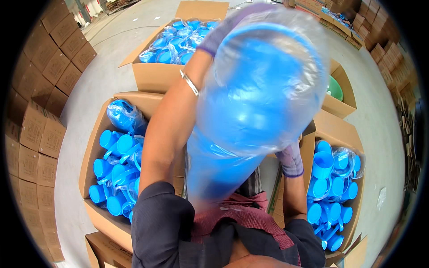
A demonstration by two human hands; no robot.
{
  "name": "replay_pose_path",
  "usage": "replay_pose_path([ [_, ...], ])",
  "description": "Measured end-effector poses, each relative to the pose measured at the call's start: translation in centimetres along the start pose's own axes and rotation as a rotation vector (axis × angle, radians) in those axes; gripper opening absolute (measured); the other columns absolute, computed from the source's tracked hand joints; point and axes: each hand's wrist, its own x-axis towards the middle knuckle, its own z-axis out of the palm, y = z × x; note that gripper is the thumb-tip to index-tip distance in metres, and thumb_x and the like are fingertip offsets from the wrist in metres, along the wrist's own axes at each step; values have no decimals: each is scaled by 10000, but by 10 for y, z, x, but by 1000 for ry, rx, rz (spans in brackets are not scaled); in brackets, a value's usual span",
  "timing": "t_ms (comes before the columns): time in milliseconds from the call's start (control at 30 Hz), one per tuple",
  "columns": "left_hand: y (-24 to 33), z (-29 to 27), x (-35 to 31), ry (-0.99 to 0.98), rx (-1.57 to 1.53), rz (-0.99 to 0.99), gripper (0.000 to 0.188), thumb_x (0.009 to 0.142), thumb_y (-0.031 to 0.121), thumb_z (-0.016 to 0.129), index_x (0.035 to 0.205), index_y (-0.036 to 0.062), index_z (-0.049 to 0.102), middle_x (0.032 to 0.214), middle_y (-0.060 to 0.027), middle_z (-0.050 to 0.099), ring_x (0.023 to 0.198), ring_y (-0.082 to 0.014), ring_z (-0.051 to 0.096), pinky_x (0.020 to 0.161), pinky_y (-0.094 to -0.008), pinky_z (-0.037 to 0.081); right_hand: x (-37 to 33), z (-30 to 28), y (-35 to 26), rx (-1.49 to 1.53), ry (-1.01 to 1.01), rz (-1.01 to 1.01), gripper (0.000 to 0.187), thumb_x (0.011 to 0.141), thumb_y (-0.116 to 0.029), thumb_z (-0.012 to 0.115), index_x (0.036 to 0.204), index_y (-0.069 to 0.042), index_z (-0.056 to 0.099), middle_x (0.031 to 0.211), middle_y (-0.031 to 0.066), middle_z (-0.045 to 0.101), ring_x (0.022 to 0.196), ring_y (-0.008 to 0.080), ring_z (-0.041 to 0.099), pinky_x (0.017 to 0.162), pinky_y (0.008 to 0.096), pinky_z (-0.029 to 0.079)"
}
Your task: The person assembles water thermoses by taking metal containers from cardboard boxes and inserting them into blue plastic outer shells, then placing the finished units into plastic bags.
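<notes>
Close in front of me, a large stack of blue plastic tubs (261,89) in a clear plastic bag fills the middle of the view, slightly blurred. My left hand (223,33), in a purple glove, grips the bag at its far upper left; its fingertips are hidden behind the plastic. At the lower right of the bundle, my right hand (291,160), also gloved, holds its side, with the fingers partly covered. Blue mugs (118,172) lie in an open carton (105,219) on my left. More blue mugs (322,165) fill the carton (344,129) on my right.
Ahead stands an open carton (154,77) of bagged blue mugs (178,42). A green basin (334,88) sits in another carton (342,108) at the far right. Stacked closed cartons (38,147) line the left side. A plastic scrap (381,198) lies on the grey floor.
</notes>
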Motion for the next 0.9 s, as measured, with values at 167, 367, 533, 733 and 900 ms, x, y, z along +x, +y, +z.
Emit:
replay_pose_path([
  [167,-57,-50,-96,242,59,-171,330,970,189,619,1229,-16,608,1189,-72,652,1070,-141,623,929,-272,514,-9,27,50,153,-69,212,739,821,-433,770,1346,-18,456,1216,91,578,1112,198,553,958,330,477],
  [367,-35,-102,-159,232,563,-478,547,1012,439,495,1309,-15,566,1210,-128,643,1147,-202,604,1007,-334,480,-108,83,74,251,-254,360,1004,731,-428,835,1493,-24,320,1448,167,406,1336,297,403,1122,404,337],
  [533,-53,-121,-178,360,305,-548,631,1025,538,385,1255,-3,615,1187,-149,663,1140,-233,608,1026,-369,470,-134,1,83,107,-634,649,674,867,-276,741,1431,-40,458,1432,130,480,1333,246,441,1084,385,394],
  [733,-100,-89,-188,614,-4,-481,525,1036,438,431,1354,25,492,1310,-117,556,1208,-214,538,1027,-333,452,69,-8,17,167,146,244,455,1034,-262,474,1429,-37,476,1418,92,526,1289,208,503,1068,353,396],
  [900,-81,-68,-191,835,579,-293,437,951,284,599,1257,-22,532,1165,-124,592,1074,-153,543,929,-282,456,104,39,-29,-342,-421,-406,962,758,-711,661,1445,-65,468,1558,242,284,1440,393,282,1163,472,247],
])
